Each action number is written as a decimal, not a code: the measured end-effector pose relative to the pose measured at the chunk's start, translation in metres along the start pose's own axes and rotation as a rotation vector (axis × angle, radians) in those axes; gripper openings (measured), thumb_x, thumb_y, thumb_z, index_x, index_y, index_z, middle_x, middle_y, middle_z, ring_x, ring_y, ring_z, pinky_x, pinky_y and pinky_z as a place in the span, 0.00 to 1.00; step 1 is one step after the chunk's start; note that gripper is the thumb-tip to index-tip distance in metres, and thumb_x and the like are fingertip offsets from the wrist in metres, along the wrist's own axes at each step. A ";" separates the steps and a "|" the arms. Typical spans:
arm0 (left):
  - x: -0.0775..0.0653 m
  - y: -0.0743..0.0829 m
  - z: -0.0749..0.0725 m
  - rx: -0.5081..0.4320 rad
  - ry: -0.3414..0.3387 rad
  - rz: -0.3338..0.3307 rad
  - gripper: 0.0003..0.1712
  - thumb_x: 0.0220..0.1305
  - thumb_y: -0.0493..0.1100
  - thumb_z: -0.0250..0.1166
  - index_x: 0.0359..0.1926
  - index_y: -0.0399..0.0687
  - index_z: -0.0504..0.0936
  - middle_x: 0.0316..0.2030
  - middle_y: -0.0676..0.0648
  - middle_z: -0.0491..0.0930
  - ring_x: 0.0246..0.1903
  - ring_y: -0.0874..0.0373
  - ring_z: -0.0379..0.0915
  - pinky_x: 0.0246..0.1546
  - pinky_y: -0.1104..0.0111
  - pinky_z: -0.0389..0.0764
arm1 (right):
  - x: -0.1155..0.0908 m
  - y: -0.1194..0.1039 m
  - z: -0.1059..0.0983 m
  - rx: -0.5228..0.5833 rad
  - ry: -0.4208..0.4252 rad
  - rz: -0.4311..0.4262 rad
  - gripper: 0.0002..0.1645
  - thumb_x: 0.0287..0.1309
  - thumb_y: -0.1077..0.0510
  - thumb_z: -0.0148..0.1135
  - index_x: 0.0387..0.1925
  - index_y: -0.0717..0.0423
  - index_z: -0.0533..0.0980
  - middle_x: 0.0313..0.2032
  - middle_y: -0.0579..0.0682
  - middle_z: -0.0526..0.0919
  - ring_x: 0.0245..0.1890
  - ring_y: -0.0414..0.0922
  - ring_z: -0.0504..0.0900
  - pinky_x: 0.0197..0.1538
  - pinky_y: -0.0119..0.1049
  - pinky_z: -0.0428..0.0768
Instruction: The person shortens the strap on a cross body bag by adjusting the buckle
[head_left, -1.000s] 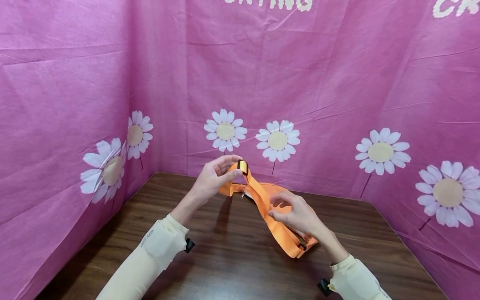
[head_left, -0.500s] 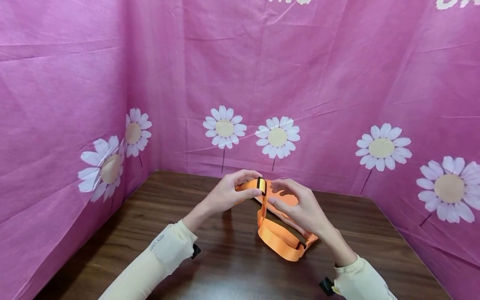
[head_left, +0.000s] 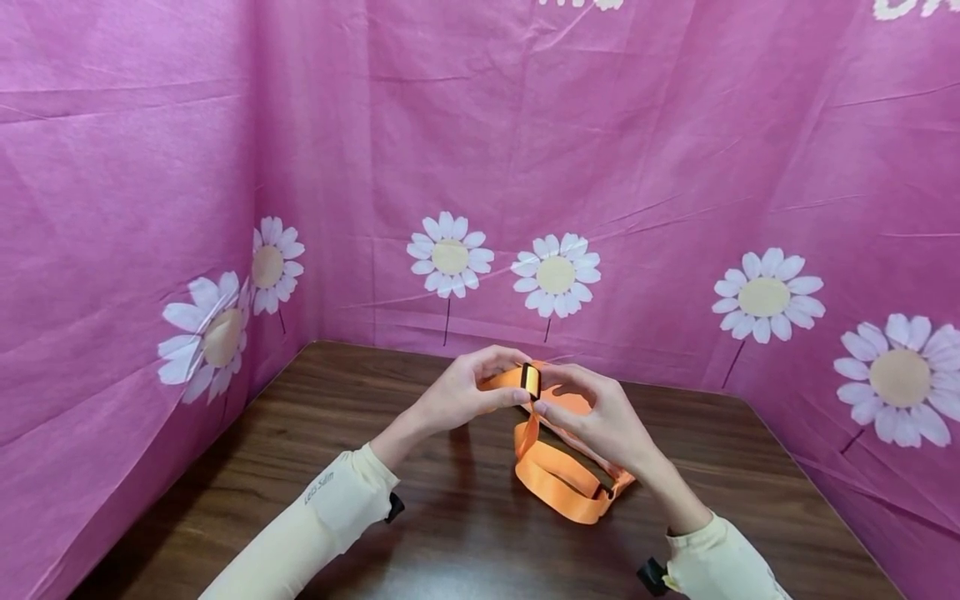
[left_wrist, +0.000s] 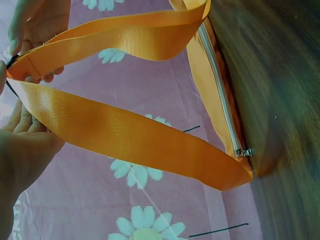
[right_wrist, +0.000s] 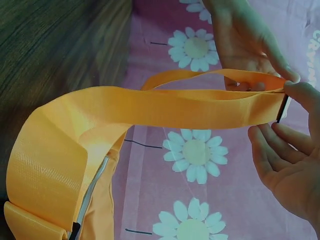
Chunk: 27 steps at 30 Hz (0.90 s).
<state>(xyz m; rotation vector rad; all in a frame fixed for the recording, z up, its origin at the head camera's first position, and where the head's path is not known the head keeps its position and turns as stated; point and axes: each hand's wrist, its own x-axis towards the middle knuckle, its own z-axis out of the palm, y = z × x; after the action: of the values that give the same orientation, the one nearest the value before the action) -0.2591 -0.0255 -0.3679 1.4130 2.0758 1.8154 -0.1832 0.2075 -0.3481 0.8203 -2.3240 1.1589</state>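
Observation:
An orange zippered bag [head_left: 572, 403] rests on the table, its wide orange strap [left_wrist: 125, 132] raised in a loop. On the strap sits a black slider buckle [head_left: 531, 382], held above the bag. My left hand [head_left: 463, 390] pinches the buckle and strap from the left, thumb below and fingers above. From the other side my right hand [head_left: 600, 412] pinches the buckle's right edge between thumb and fingertips. A silver zipper [left_wrist: 220, 82] runs along the bag in the left wrist view. The hands hide part of the strap.
The brown wooden table [head_left: 360, 517] lies beneath everything. Pink cloth walls [head_left: 630, 150] with printed daisies enclose its back and sides. Another loop of strap [head_left: 558, 496] droops at the bag's near end, beside a second dark buckle [head_left: 602, 492].
My left hand has brought the buckle right and down, close to my right hand. The right fingertips, apart from the buckle half a second ago, now meet its edge.

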 end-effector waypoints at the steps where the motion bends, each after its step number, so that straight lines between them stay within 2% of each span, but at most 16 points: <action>1: 0.001 -0.001 0.000 -0.001 -0.002 0.003 0.24 0.66 0.45 0.72 0.61 0.51 0.78 0.48 0.48 0.84 0.46 0.52 0.81 0.44 0.61 0.81 | 0.000 -0.005 -0.001 0.013 -0.003 0.004 0.26 0.56 0.64 0.76 0.57 0.59 0.80 0.48 0.48 0.85 0.50 0.52 0.83 0.54 0.53 0.78; 8: 0.000 -0.002 0.003 -0.047 -0.034 -0.014 0.28 0.67 0.45 0.72 0.64 0.47 0.75 0.51 0.48 0.83 0.49 0.50 0.80 0.46 0.60 0.81 | 0.000 -0.016 -0.003 0.075 -0.006 -0.013 0.22 0.56 0.68 0.75 0.53 0.62 0.80 0.45 0.50 0.85 0.46 0.51 0.82 0.52 0.39 0.79; 16: -0.002 -0.002 -0.001 -0.072 -0.062 -0.088 0.23 0.74 0.52 0.64 0.65 0.54 0.75 0.49 0.46 0.84 0.44 0.50 0.80 0.46 0.53 0.82 | 0.001 -0.020 -0.007 0.096 0.021 -0.039 0.21 0.53 0.73 0.73 0.50 0.67 0.79 0.42 0.54 0.84 0.44 0.58 0.81 0.50 0.43 0.80; 20: -0.001 -0.003 -0.002 -0.013 -0.060 -0.095 0.20 0.78 0.54 0.57 0.62 0.51 0.80 0.41 0.45 0.83 0.40 0.54 0.79 0.44 0.59 0.81 | 0.002 -0.011 -0.007 0.102 0.025 -0.044 0.23 0.52 0.74 0.74 0.51 0.68 0.78 0.43 0.56 0.83 0.44 0.58 0.81 0.51 0.43 0.81; 23: -0.001 -0.004 -0.002 0.010 -0.051 -0.081 0.16 0.79 0.51 0.56 0.54 0.48 0.83 0.31 0.44 0.78 0.31 0.54 0.73 0.35 0.64 0.76 | 0.001 0.002 -0.007 0.116 0.020 -0.047 0.24 0.52 0.74 0.74 0.52 0.65 0.79 0.44 0.55 0.83 0.45 0.56 0.82 0.52 0.45 0.80; 27: -0.001 -0.003 -0.003 -0.010 -0.042 -0.072 0.13 0.79 0.49 0.57 0.47 0.47 0.83 0.24 0.45 0.70 0.24 0.52 0.65 0.26 0.64 0.69 | -0.001 0.017 -0.006 0.126 0.009 -0.047 0.25 0.54 0.70 0.75 0.54 0.57 0.79 0.45 0.49 0.83 0.46 0.50 0.82 0.53 0.44 0.80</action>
<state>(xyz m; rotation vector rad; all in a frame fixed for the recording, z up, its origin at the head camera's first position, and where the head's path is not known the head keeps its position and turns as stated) -0.2620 -0.0279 -0.3699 1.3436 2.0660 1.7510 -0.1933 0.2209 -0.3544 0.9069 -2.2300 1.2962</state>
